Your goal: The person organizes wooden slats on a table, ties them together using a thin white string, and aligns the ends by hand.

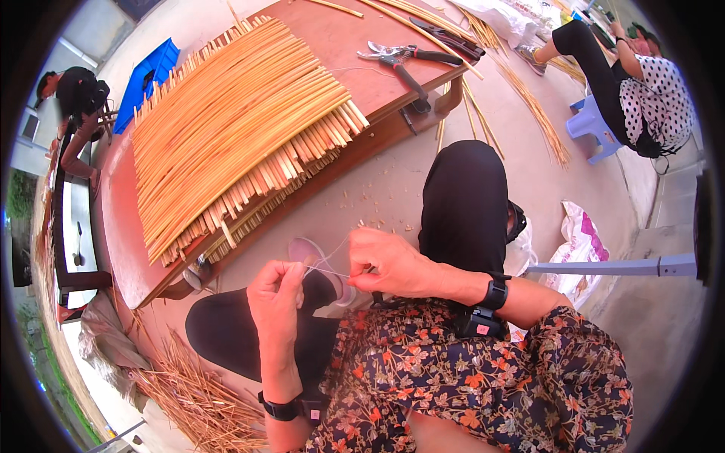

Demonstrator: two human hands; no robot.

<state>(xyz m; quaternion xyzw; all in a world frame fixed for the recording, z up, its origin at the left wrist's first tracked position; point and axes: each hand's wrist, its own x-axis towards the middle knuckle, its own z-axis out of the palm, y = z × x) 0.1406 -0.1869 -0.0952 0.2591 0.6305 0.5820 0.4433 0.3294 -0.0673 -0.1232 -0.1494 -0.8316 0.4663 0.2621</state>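
Observation:
Above my lap, my left hand (278, 293) and my right hand (381, 260) face each other a short way apart. Thin pale thread (322, 264) runs between them and crosses over itself in the gap. The fingers of each hand are pinched closed on it; my right hand's fingers curl in toward the palm. Ahead of me on the low table (332, 38) lies a mat of tan sticks (234, 113), packed side by side in layers, their cut ends toward me. Pruning shears (411, 64) with dark handles lie at the table's right, jaws apart.
A heap of thin reddish sticks (200, 400) lies on the floor at lower left. More long sticks (532, 109) lie on the floor at right, near a person seated on a lilac stool (596, 128). A grey metal bar (627, 266) juts in at right. Another person bends over at far left.

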